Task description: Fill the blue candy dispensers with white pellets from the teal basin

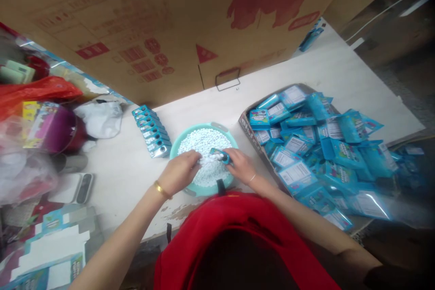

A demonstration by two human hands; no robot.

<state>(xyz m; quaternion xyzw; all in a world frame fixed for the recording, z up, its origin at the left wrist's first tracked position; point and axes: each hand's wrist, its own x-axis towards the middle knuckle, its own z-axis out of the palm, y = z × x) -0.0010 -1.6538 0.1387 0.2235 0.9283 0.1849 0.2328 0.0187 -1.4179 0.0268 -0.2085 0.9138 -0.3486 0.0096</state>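
Note:
A teal basin point(176, 145) full of small white candies point(204, 142) sits on the table in front of me. Both hands work over it. My right hand point(242, 165) grips a small blue box point(220, 155) by its end. My left hand point(180, 173), with a gold bangle at the wrist, is closed in a pinch at the open end of the box, with white candies at its fingertips.
A row of small blue boxes point(152, 132) stands left of the basin. A cardboard tray point(245, 123) heaped with blue packets point(316, 145) lies to the right. A big cardboard carton point(163, 27) stands behind. Bags, a scale point(79, 188) and flat boxes crowd the left.

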